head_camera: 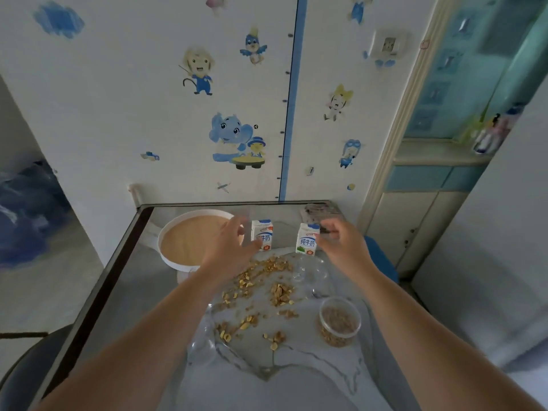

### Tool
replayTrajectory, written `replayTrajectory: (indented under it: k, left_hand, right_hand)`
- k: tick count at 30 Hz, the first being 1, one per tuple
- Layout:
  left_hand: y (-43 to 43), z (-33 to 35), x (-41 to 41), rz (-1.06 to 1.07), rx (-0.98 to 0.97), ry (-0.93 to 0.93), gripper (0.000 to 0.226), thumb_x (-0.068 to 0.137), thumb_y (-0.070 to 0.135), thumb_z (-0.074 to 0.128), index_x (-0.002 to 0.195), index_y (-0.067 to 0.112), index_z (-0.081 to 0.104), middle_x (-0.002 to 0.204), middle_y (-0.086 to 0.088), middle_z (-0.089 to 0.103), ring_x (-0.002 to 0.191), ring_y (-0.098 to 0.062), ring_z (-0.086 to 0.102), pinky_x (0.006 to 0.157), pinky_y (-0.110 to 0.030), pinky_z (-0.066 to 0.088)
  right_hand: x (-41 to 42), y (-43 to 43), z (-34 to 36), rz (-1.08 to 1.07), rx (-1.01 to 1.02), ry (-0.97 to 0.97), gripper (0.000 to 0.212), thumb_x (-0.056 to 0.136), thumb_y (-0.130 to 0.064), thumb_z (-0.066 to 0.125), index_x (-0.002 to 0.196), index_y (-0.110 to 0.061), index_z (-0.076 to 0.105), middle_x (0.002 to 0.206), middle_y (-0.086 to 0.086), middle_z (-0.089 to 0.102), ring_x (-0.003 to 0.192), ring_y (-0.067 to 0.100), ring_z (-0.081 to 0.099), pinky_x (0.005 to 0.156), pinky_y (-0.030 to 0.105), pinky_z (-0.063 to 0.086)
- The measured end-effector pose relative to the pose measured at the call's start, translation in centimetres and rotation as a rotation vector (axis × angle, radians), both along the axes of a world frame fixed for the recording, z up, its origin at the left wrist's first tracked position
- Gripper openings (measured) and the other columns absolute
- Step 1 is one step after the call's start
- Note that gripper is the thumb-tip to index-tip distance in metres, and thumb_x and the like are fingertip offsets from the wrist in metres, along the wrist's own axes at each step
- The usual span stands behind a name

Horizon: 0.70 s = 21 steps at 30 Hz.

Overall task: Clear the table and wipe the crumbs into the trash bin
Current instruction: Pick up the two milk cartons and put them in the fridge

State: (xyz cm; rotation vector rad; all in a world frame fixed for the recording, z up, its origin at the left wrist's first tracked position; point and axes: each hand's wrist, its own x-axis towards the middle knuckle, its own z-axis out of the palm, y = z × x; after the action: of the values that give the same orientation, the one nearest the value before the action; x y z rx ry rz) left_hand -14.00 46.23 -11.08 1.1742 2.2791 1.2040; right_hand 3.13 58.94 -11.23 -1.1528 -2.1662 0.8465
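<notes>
1. Two-stage job, judged to be in the clearing stage: nothing looks removed yet, and the crumbs (261,289) are spread across the middle of the tabletop (124,262). No trash bin can be made out in view.
2. Largest item: round white tray (178,259) with a tan inside, at the far left of the tabletop, just behind the left hand.
3. Both forearms are extended forward over the crumbs, converging on the far edge.
4. Left hand (229,244) is spread wide, fingers relaxed, reaching at the left milk carton (262,234); thumb looks near or touching its front, no closed grip seen.
5. Right hand (341,241) is beside the right milk carton (307,238), fingers curled at its top corner; whether a pinch is made cannot be told, motion blur.
6. Both cartons are upright, apart from each other, at the back of the tabletop.
7. Clear plastic tub (339,321), partly filled with bits, is at the near right; a clear lid-like piece (201,350) is at the near left.
8. Next move, as judged: both cartons are to be grasped firmly and lifted off, then tray and tub, before wiping.
</notes>
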Motion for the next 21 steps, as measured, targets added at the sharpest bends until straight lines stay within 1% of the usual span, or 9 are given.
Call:
replayTrajectory:
  k: [3,4,6,8,11,13,15,19,21]
  left_hand:
    - [2.7,-2.0,-0.5,-0.002,-0.038,-0.05,0.053,0.085,0.021,0.064,0.133,0.014,0.042,0.122,-0.006,0.053,0.099,-0.012,0.044,0.081,-0.027,0.04]
    - [3.5,-2.6,-0.7,0.0,-0.048,-0.065,0.052,0.085,0.02,0.064,0.133,0.014,0.042,0.121,-0.006,0.053,0.099,-0.012,0.043,0.081,-0.027,0.039]
    - [5.0,-3.6,-1.3,0.003,-0.06,-0.081,0.052,0.085,0.019,0.064,0.132,0.012,0.043,0.115,-0.004,0.052,0.099,-0.012,0.043,0.082,-0.026,0.037]
    - [6.9,-4.8,-1.8,0.027,-0.079,-0.103,0.052,0.084,0.019,0.065,0.131,0.011,0.044,0.109,-0.001,0.049,0.101,-0.014,0.046,0.082,-0.026,0.037]
    - [9.1,-6.0,-2.2,0.075,-0.103,-0.136,0.054,0.084,0.021,0.065,0.133,0.012,0.042,0.119,-0.006,0.053,0.1,-0.013,0.046,0.081,-0.026,0.039]
    - [10.9,-6.8,-2.3,0.112,-0.108,-0.17,0.053,0.086,0.02,0.063,0.133,0.012,0.041,0.121,-0.005,0.053,0.098,-0.011,0.045,0.078,-0.024,0.039]
    - [12.6,-7.8,-2.5,0.151,-0.116,-0.194,0.05,0.087,0.021,0.062,0.132,0.012,0.041,0.115,-0.002,0.053,0.097,-0.01,0.045,0.073,-0.021,0.039]
    - [15.0,-10.2,-3.2,0.213,-0.142,-0.24,0.05,0.086,0.026,0.063,0.13,0.012,0.044,0.111,-0.002,0.058,0.09,-0.011,0.051,0.073,-0.027,0.041]
    - [15.9,-11.6,-3.8,0.249,-0.145,-0.279,0.05,0.085,0.026,0.064,0.129,0.012,0.044,0.112,-0.002,0.059,0.085,-0.01,0.053,0.07,-0.026,0.043]
  right_hand:
    - [-0.3,2.7,-1.7,-0.001,-0.039,-0.028,0.038,0.089,-0.017,0.06,0.125,-0.011,0.051,0.124,0.004,0.055,0.1,0.004,0.043,0.079,0.015,0.031]
    - [-0.4,3.8,-2.3,-0.01,-0.051,-0.028,0.039,0.089,-0.016,0.06,0.125,-0.009,0.051,0.121,0.003,0.055,0.1,0.003,0.043,0.077,0.013,0.031]
    - [-0.8,5.4,-3.4,-0.012,-0.074,-0.029,0.039,0.088,-0.015,0.06,0.126,-0.008,0.05,0.109,-0.001,0.052,0.097,0.003,0.043,0.064,0.006,0.031]
    - [-1.5,7.5,-4.9,-0.016,-0.102,-0.054,0.039,0.088,-0.016,0.061,0.125,-0.009,0.051,0.108,-0.002,0.054,0.096,0.004,0.043,0.063,0.005,0.033]
    - [-2.2,10.3,-6.7,-0.013,-0.133,-0.065,0.04,0.085,-0.017,0.063,0.123,-0.012,0.053,0.119,0.004,0.058,0.095,0.006,0.045,0.078,0.021,0.034]
    - [-2.8,12.4,-7.7,0.011,-0.152,-0.081,0.04,0.084,-0.017,0.063,0.122,-0.012,0.052,0.119,0.004,0.057,0.095,0.006,0.046,0.079,0.022,0.034]
    - [-3.4,14.4,-9.0,0.03,-0.164,-0.091,0.04,0.083,-0.016,0.064,0.121,-0.012,0.052,0.119,0.004,0.057,0.095,0.006,0.047,0.079,0.022,0.035]
    - [-4.2,17.1,-11.5,-0.004,-0.197,-0.08,0.047,0.08,-0.017,0.068,0.123,-0.013,0.05,0.119,0.002,0.058,0.104,0.013,0.054,0.084,0.027,0.042]
    - [-4.4,18.0,-12.6,-0.027,-0.237,-0.081,0.05,0.078,-0.016,0.07,0.123,-0.013,0.047,0.116,0.0,0.056,0.106,0.015,0.054,0.083,0.028,0.042]
